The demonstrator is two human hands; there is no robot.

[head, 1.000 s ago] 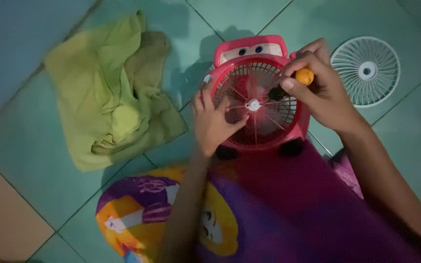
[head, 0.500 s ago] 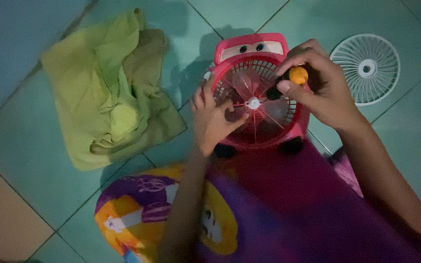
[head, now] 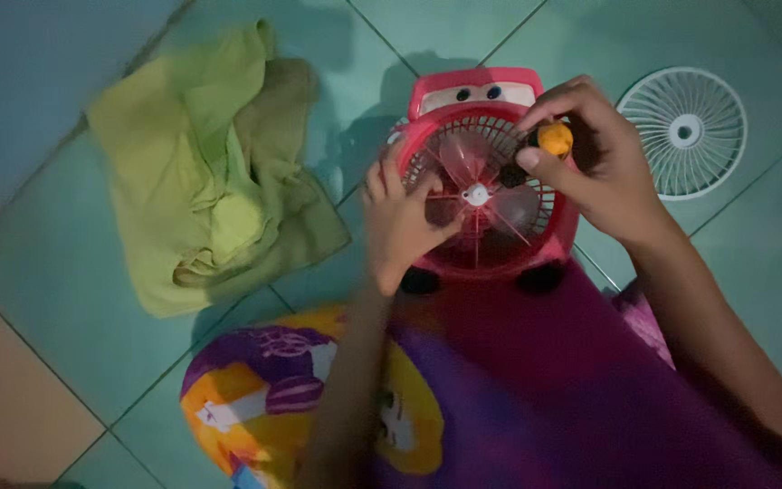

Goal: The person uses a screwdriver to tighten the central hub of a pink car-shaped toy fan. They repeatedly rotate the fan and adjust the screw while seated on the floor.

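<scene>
Red car-shaped toy fan (head: 486, 172) sits on the tiled floor (head: 47, 244), centre of the frame, just above the person's lap; painted eyes at its top edge, two dark wheels at its lower edge. Front grille is off: translucent pink blades (head: 477, 181) and white hub (head: 476, 194) exposed. Left hand (head: 400, 222) lies against the fan's left side, fingers partly spread over the rim and the blade area, thumb pointing toward the hub; not closed around anything, just pressing on the fan. Right hand (head: 595, 163) is at the fan's upper right, thumb and fingers pinched on an orange-handled tool (head: 555, 139), likely a small screwdriver; its tip is hidden behind the fingers, can't tell where it touches. White round fan grille (head: 682, 132) lies flat on the floor at upper right, just beside the right hand, apart from the fan. Crumpled green cloth (head: 214, 172) on the floor at left, well apart from both hands. Purple-and-yellow patterned garment (head: 337, 398) fills the lower frame.
</scene>
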